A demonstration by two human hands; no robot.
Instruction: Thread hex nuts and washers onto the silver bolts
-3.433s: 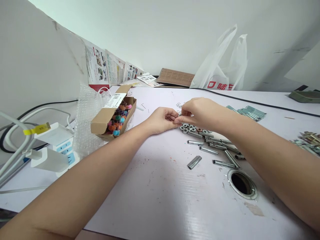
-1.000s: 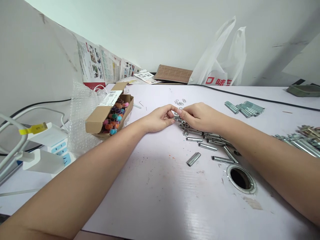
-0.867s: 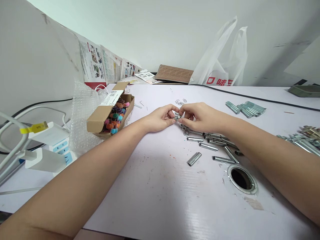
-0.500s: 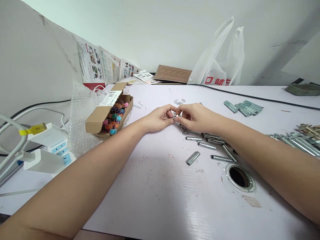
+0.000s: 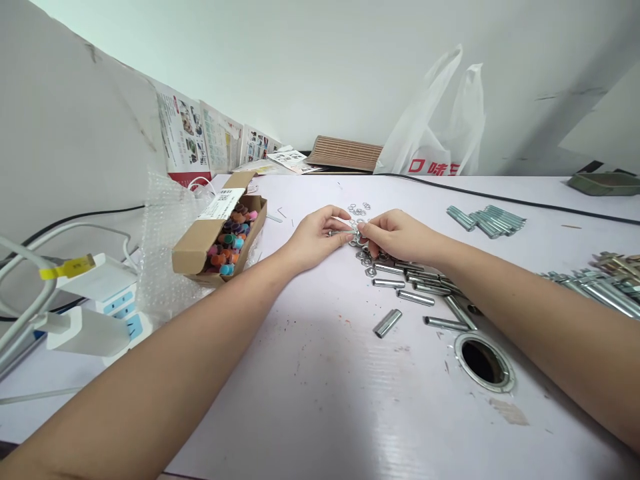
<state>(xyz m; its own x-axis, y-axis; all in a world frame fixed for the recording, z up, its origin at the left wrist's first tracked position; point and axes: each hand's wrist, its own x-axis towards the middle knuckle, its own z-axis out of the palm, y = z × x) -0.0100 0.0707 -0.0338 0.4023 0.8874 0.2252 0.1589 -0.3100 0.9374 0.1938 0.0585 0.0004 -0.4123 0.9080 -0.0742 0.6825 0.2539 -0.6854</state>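
A thin metal bolt (image 5: 341, 232) lies sideways between the thumb and fingers of my left hand (image 5: 317, 239), its far end pointing right. At that end my right hand (image 5: 396, 232) pinches with thumb and forefinger; a small metal part there is too small to make out. Just below my right hand lie loose nuts and washers (image 5: 370, 272) and several metal sleeves (image 5: 416, 297), partly covered by the hand and forearm. One sleeve (image 5: 388, 323) rests apart, nearer to me. Behind my hands are scattered small rings (image 5: 358, 209).
On the left stand a cardboard box (image 5: 187, 259) of coloured markers, bubble wrap (image 5: 163, 227) and white chargers (image 5: 90, 330) with cables. Threaded rods (image 5: 487, 220) and a heap of bolts (image 5: 610, 287) lie right. The table has a metal-rimmed hole (image 5: 509, 380). A plastic bag (image 5: 415, 143) stands behind.
My right hand has shifted slightly right, and its fingers have turned at the bolt's end. More of the bolt shows between my hands. The view has tilted slightly.
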